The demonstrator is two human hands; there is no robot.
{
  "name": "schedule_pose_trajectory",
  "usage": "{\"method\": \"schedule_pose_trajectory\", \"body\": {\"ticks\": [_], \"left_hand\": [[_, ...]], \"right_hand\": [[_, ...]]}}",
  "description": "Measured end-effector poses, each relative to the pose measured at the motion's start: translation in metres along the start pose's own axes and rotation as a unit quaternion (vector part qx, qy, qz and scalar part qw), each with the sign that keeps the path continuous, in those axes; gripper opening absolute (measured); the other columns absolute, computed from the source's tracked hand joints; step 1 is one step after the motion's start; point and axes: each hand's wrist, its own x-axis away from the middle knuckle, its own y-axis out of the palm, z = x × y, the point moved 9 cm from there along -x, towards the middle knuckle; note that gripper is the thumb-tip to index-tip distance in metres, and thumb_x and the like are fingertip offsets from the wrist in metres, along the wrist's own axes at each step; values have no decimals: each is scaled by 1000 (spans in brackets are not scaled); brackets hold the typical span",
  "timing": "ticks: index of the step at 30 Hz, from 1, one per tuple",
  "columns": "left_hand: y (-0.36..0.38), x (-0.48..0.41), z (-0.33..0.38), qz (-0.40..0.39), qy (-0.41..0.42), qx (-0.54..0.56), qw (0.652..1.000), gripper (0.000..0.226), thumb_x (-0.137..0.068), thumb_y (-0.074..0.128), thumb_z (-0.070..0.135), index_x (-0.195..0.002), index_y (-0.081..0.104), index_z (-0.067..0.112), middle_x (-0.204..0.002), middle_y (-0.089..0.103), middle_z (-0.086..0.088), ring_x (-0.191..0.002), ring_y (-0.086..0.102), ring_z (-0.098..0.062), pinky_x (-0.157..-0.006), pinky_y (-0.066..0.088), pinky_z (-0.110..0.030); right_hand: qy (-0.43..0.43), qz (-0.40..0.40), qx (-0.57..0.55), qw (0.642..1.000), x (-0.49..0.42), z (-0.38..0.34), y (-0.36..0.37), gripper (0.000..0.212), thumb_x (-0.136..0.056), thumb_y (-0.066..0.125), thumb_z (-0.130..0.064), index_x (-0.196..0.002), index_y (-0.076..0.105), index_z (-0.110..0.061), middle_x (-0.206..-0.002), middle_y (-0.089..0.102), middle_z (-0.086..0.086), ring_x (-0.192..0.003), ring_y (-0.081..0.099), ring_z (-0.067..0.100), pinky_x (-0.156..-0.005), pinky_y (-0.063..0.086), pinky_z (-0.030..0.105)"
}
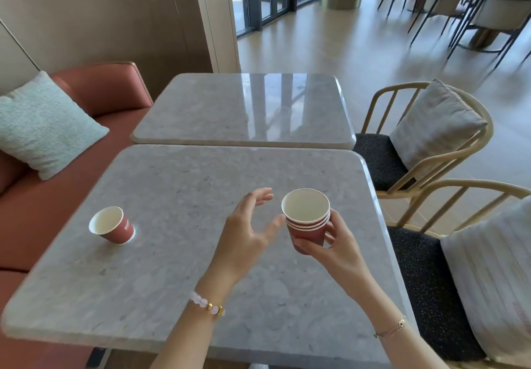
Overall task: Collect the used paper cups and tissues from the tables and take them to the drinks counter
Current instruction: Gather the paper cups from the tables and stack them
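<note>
Right hand (pixel 336 249) grips the cup stack (pixel 306 213), left hand (pixel 244 233) beside it, fingers spread, empty

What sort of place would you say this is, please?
Probably a café or lounge: stone-topped tables set between a red bench and cushioned chairs, more such seating behind, and a paper cup left out.
</note>
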Motion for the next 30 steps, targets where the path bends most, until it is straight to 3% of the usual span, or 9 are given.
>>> {"method": "schedule_pose_trajectory", "body": {"ticks": [3,6,9,15,22,30], "left_hand": [[-30,7,-2,66,48,-104,991,29,-87,54,33,-114,58,23,-111,62,12,-105,57,-4,-91,45,-23],[-49,14,-7,100,88,-263,956,37,-86,45,37,-112,62,16,-108,65,4,-98,61,-19,-84,46,-32],[-63,22,-21,114,97,-341,928,39,-86,45,35,-112,62,13,-106,66,-1,-97,61,-23,-83,46,-35],[-90,35,-60,114,58,-390,912,38,-85,46,34,-110,64,11,-103,67,-3,-94,63,-25,-83,49,-36],[-121,46,-107,124,18,-417,900,35,-81,62,29,-109,65,9,-105,67,-6,-97,63,-27,-84,50,-40],[-164,55,-164,153,-28,-402,902,35,-79,71,24,-109,65,8,-105,68,-7,-95,63,-27,-82,50,-40]], "right_hand": [[-8,-18,1,1000,-5,-6,16,62,-66,83,-7,-116,55,-29,-107,67,-5,-99,61,2,-81,45,10],[-22,-35,11,999,-8,-13,35,59,-65,83,-6,-109,55,-35,-101,68,-9,-94,62,-2,-79,44,7],[-29,-55,11,998,-10,-18,54,58,-65,83,-6,-108,56,-35,-101,68,-9,-96,62,1,-82,46,11],[-26,-98,-12,995,-13,-21,95,57,-67,81,-4,-107,58,-37,-98,70,-10,-97,63,3,-81,48,15],[-25,-130,-14,991,-18,-30,151,57,-68,81,-4,-108,57,-36,-98,69,-16,-98,62,1,-85,47,16],[-21,-156,-17,987,-32,-36,208,58,-68,79,0,-112,57,-30,-101,69,-7,-96,62,1,-84,47,14]]}}
